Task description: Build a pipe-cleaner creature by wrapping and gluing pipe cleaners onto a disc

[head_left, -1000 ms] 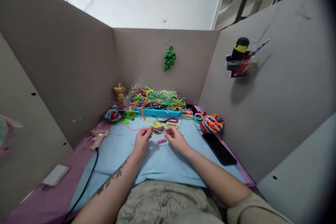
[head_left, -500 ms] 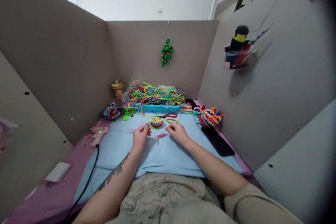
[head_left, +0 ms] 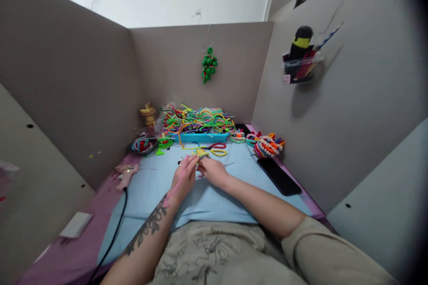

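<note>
Both hands meet over the light blue cloth [head_left: 157, 196], in the middle of the work surface. My left hand [head_left: 186, 177] is closed on a fuzzy pink pipe cleaner [head_left: 181, 181], whose loose end trails over the back of the hand to the wrist. Against it, my right hand [head_left: 214, 172] is closed too, its fingertips bunched at the same strand and partly hidden. Just beyond the fingers sits a small yellow, round-eyed pipe-cleaner figure [head_left: 200, 153], its lower part covered by the hands. A bit of pink shows beneath the right fingers.
Behind lie scissors [head_left: 219, 152] and a blue tray [head_left: 203, 137] heaped with colourful pipe cleaners. A pink glue gun [head_left: 126, 173] with a black cord is at left, beside a dark bowl [head_left: 143, 144]. A phone [head_left: 279, 176] and a striped pipe-cleaner piece [head_left: 268, 146] lie right. Grey panels enclose three sides.
My hands have come together from apart, the right moving left. The pink strand, stretched between them before, now hangs back over my left hand. The view has shifted slightly.
</note>
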`<state>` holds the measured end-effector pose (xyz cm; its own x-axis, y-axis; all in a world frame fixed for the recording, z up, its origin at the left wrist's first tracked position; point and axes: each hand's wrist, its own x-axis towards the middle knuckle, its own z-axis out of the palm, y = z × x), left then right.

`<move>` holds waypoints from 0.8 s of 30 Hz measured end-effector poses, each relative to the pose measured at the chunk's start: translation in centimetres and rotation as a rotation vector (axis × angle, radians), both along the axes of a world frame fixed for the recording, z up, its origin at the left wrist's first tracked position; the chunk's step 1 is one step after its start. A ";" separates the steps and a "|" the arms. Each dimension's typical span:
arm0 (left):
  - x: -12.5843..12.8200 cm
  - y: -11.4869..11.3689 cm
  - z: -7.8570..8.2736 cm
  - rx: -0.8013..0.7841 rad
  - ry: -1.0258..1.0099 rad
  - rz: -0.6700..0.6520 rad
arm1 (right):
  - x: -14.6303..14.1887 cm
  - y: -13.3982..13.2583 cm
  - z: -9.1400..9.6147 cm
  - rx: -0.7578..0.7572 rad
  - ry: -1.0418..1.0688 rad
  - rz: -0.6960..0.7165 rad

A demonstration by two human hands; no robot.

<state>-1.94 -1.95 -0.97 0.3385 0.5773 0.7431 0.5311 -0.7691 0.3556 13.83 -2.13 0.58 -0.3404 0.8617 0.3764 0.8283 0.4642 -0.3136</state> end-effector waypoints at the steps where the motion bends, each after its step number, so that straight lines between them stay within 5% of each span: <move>1: 0.2 0.1 0.3 -0.007 -0.010 -0.041 | -0.1 0.1 0.0 -0.004 0.006 0.001; 6: 1.1 1.3 1.1 -0.164 -0.057 -0.021 | 0.0 0.5 -0.6 0.035 0.143 -0.036; 10: 0.4 2.2 0.0 -0.255 0.144 -0.021 | 0.2 0.9 -1.7 0.064 0.350 -0.011; 15: -1.0 3.2 -1.2 -0.282 0.024 0.063 | 0.8 1.9 -2.9 -0.016 0.574 0.089; 20: -1.5 3.8 -1.4 -0.372 -0.027 0.090 | 1.2 2.1 -3.8 0.010 0.378 0.265; 24: -1.0 3.6 -1.6 -0.352 -0.002 0.054 | 1.0 2.2 -4.1 -0.010 0.358 0.214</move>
<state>-2.95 1.68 -2.61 0.2992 0.8151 0.4961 0.5671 -0.5700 0.5945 14.82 0.08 -3.54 -0.3612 0.7901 0.4953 0.5512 0.6093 -0.5701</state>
